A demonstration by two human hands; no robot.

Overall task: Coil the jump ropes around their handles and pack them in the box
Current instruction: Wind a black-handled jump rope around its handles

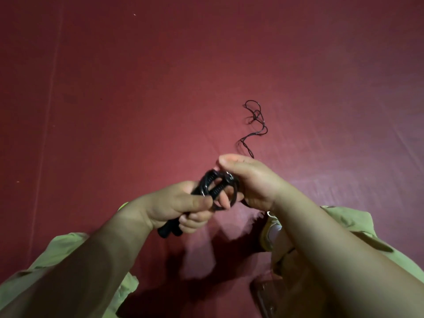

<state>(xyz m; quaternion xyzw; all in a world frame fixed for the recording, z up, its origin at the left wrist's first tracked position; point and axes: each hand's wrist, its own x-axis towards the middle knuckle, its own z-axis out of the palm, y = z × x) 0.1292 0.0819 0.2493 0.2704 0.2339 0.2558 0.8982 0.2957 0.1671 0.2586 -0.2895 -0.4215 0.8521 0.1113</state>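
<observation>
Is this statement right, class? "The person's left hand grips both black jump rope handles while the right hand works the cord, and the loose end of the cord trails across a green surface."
One detail is wrong: the surface is dark red, not green, as the head view shows. The left hand does grip both black handles, the right hand works the cord, and the loose cord trails beyond it.

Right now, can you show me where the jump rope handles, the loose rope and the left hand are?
handles (171, 231): head view, their bottom ends.
loose rope (257, 118): head view, its tangled loop.
left hand (176, 205): head view, its back.
</observation>
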